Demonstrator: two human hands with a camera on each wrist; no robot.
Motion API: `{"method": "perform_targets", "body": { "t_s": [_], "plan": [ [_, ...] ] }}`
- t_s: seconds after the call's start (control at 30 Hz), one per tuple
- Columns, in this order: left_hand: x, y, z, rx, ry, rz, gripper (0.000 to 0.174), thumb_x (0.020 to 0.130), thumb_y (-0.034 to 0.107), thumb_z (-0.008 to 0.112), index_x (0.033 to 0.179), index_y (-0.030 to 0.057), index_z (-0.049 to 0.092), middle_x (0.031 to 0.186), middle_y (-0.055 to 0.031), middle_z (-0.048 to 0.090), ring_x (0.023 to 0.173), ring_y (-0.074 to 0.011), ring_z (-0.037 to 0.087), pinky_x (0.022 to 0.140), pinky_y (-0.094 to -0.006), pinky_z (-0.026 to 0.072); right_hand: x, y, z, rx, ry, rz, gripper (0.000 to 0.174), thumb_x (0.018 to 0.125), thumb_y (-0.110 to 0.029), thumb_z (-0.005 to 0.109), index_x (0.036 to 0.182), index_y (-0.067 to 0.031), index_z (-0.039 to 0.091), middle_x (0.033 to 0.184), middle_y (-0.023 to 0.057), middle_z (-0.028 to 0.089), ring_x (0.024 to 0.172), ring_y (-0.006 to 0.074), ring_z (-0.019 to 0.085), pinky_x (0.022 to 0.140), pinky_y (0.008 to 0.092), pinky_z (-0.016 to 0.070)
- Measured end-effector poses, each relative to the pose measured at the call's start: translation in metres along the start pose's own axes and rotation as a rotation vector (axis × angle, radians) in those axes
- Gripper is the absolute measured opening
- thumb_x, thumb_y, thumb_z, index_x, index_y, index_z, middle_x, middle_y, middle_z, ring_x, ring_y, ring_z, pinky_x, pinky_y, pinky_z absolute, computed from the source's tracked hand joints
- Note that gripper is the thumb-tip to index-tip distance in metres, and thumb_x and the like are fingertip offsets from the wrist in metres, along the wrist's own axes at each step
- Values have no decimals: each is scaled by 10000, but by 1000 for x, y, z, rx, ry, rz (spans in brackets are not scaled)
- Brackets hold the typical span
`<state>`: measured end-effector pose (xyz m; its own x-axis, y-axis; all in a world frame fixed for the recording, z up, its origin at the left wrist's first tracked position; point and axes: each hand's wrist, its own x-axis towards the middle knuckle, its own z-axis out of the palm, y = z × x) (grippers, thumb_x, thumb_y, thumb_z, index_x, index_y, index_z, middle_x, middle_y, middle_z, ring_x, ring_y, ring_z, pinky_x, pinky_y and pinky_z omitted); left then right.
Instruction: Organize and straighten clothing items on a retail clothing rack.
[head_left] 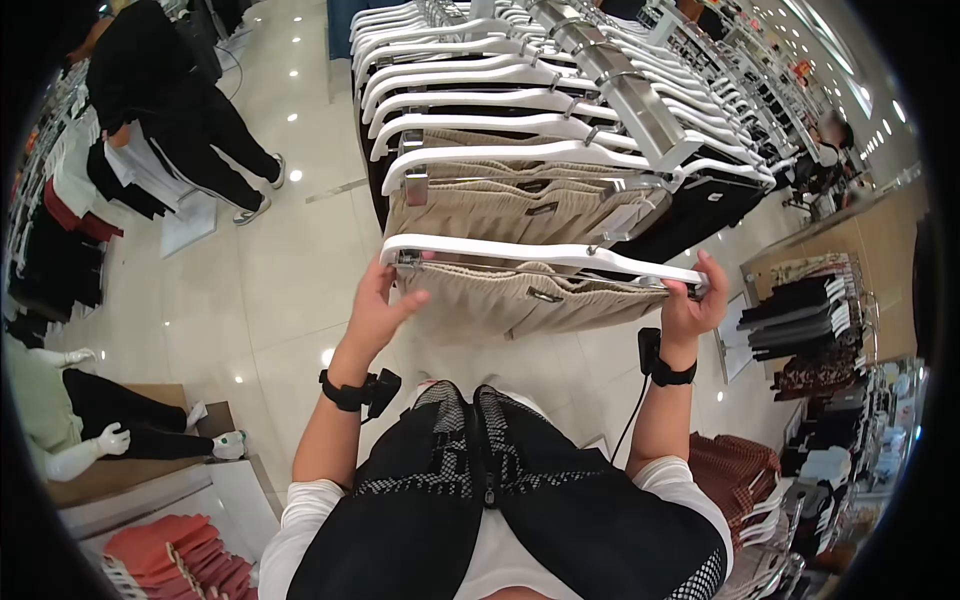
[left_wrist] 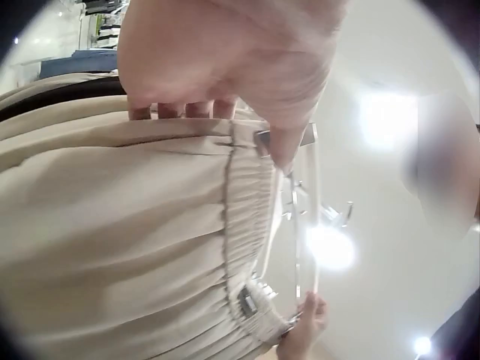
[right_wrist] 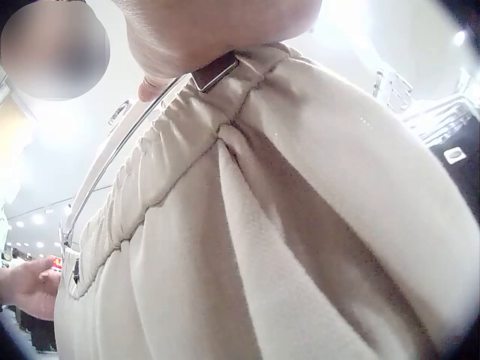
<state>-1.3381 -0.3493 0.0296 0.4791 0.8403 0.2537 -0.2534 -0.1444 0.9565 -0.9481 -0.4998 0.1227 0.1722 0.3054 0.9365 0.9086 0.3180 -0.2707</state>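
Observation:
Beige elastic-waist trousers (head_left: 530, 300) hang by metal clips from a white hanger (head_left: 540, 250) held out before the rack. With thumb and fingers my right hand (head_left: 697, 300) grips the hanger's right end at the clip. My left hand (head_left: 375, 312) is at the other end, its thumb stretched out in front of the waistband. In the left wrist view, the fingertips of my left hand (left_wrist: 225, 67) disappear behind the fabric, with the thumb beside the clip (left_wrist: 309, 135). The right wrist view shows the gathered waistband (right_wrist: 142, 172) close below my right hand (right_wrist: 225, 30).
Behind the held hanger, a metal rail (head_left: 620, 85) carries many white hangers with beige and black trousers. A person in black (head_left: 150, 70) stands at the upper left. A mannequin (head_left: 85, 420) and folded red garments (head_left: 180, 555) are at the left; more racks line the right.

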Motion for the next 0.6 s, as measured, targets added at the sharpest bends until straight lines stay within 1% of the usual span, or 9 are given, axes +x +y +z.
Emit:
{"method": "perform_targets", "body": {
  "t_s": [0.07, 0.13, 0.23, 0.3, 0.33, 0.37, 0.43, 0.57, 0.6],
  "plan": [
    [-2, -11, -5, 188, -74, -148, 572, 832, 189, 875, 1322, 8, 641, 1261, -80, 698, 1171, -194, 629, 1043, -355, 474, 3, -14, -5, -46, 21, -66, 699, 752, -414, 904, 1240, 8, 635, 843, 45, 593, 686, 147, 495, 594, 266, 390],
    [-4, -39, -10, 296, -157, -166, 522, 811, 143, 886, 1266, 11, 666, 1223, -92, 719, 1118, -202, 653, 1007, -360, 501, 1, -27, -10, -63, 42, -83, 714, 762, -441, 887, 1242, 17, 623, 781, 42, 553, 646, 147, 464, 560, 280, 348],
    [-19, -100, -18, 382, -162, -328, 446, 810, 110, 879, 1211, 28, 699, 1128, -111, 747, 1040, -231, 690, 937, -371, 547, -5, -50, -29, -75, 8, -120, 676, 846, -453, 848, 1256, 30, 610, 869, 65, 570, 729, 151, 497, 635, 262, 398],
    [-25, -119, -19, 647, -383, -139, 374, 810, 66, 848, 1160, 27, 722, 1105, -139, 749, 1021, -273, 710, 919, -385, 561, -7, -73, -39, -125, -11, -153, 692, 855, -471, 829, 1257, 33, 578, 861, 71, 550, 714, 171, 491, 599, 280, 398],
    [-28, -128, -25, 625, -437, 9, 269, 861, 134, 746, 1106, 25, 726, 1062, -143, 745, 984, -333, 706, 890, -386, 555, -13, -84, -46, -107, -43, -153, 695, 858, -464, 827, 1270, 33, 570, 876, 81, 552, 713, 179, 494, 593, 292, 413],
    [-37, -137, -27, 351, -393, -80, 257, 862, 108, 711, 1105, 27, 733, 1044, -154, 752, 1004, -313, 717, 889, -373, 558, -17, -94, -53, -85, -77, -155, 698, 861, -457, 825, 1283, 34, 562, 891, 90, 554, 712, 187, 498, 587, 303, 428],
    [-31, -125, -25, 339, -387, -137, 274, 878, 89, 680, 1137, 18, 735, 1038, -139, 754, 978, -276, 723, 883, -350, 562, -25, -110, -71, -42, -172, -186, 710, 870, -441, 822, 1324, 27, 540, 917, 114, 563, 715, 193, 506, 580, 320, 453],
    [-27, -108, -10, -81, -103, -454, 304, 912, 42, 667, 1208, 24, 738, 1051, -126, 759, 939, -235, 728, 895, -353, 570, -39, -135, -91, 29, -236, -164, 725, 870, -429, 825, 1383, -18, 518, 901, 101, 558, 713, 184, 499, 589, 309, 466],
    [-24, -106, -9, 62, -121, -312, 300, 929, 20, 654, 1219, 26, 732, 1102, -135, 751, 1008, -226, 713, 921, -361, 563, -44, -140, -95, 39, -239, -145, 717, 871, -429, 824, 1371, -16, 518, 913, 105, 557, 715, 187, 507, 592, 312, 472]
  ]
}}
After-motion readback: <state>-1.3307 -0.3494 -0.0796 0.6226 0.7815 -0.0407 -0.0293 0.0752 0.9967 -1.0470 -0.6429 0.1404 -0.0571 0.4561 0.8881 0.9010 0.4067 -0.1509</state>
